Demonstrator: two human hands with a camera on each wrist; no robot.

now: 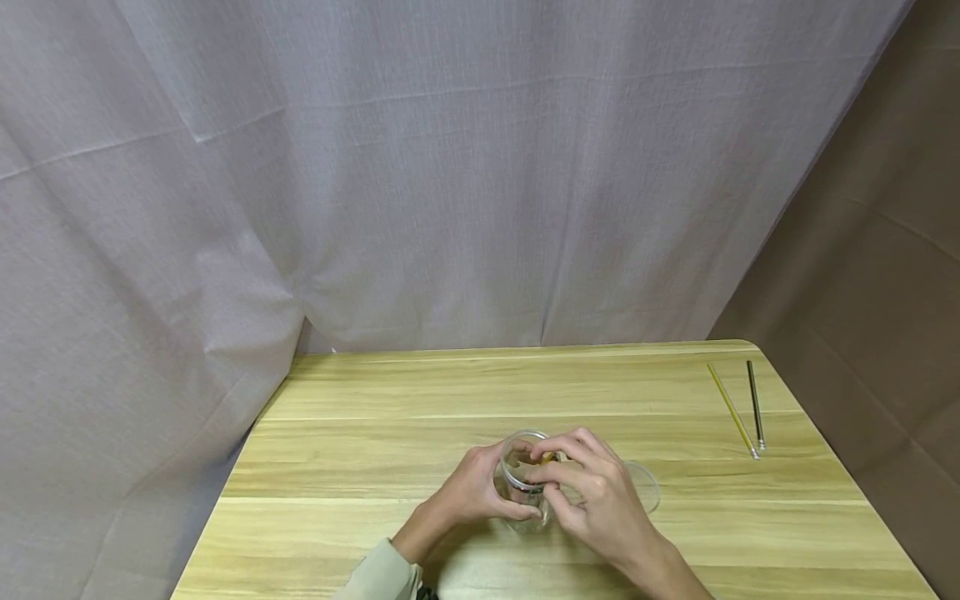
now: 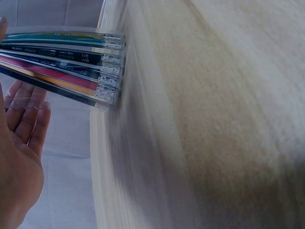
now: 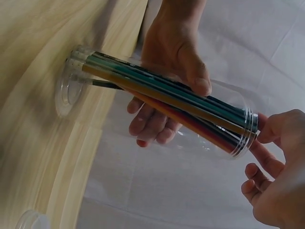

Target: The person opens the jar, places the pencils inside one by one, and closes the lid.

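My left hand [image 1: 474,485] wraps round a tall clear plastic jar [image 3: 220,95], thumb on one side and fingers on the other. Several coloured pencils [image 2: 76,59], green, black, red and orange among them, stand inside, their silvery ends down at the base. At the jar's mouth, my right hand [image 1: 600,492] has its fingers curled over the rim. Its thumb and forefinger pinch at the top of a pencil there, seen closer in the right wrist view. An orange pencil end [image 1: 550,457] shows between these fingers.
A clear round lid [image 1: 647,487] lies on the wooden table [image 1: 360,433], just right of my right hand. Farther right lie a yellow pencil [image 1: 731,408] and a black pencil [image 1: 755,404]. Grey curtains [image 1: 450,208] hang behind the table and a brown one [image 1: 870,275] on the right.
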